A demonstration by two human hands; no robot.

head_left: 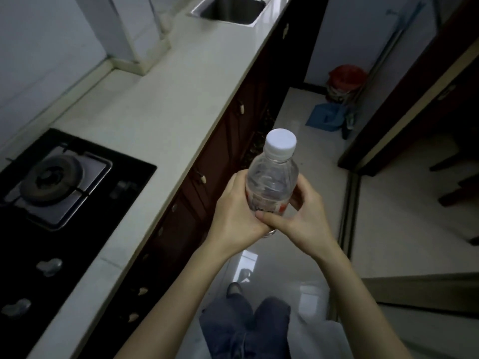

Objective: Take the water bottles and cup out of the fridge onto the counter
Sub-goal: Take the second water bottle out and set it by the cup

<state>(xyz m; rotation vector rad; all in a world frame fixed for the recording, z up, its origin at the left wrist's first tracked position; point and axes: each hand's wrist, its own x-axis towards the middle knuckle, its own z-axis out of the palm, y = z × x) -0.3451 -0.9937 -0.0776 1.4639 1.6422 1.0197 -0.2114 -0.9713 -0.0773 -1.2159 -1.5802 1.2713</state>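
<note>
One bottle (pixel 272 177) is out of the fridge but not yet on the counter (pixel 166 104), which lies at nine o'clock and carries no bottles or cup in view. Both grips curl round its lower half: left hand (pixel 233 216), right hand (pixel 305 218). It is clear, white-capped, red-labelled, upright over the floor.

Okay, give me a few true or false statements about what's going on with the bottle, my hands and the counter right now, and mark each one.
1. Both hands grip the water bottle. True: the left hand and right hand wrap its lower half.
2. The bottle's cap is off. False: a white cap is on.
3. The bottle stands on the counter. False: it is held over the floor, beside the counter.
4. A gas stove sits in the counter. True.
5. The bottle is upright. True, roughly.
</note>
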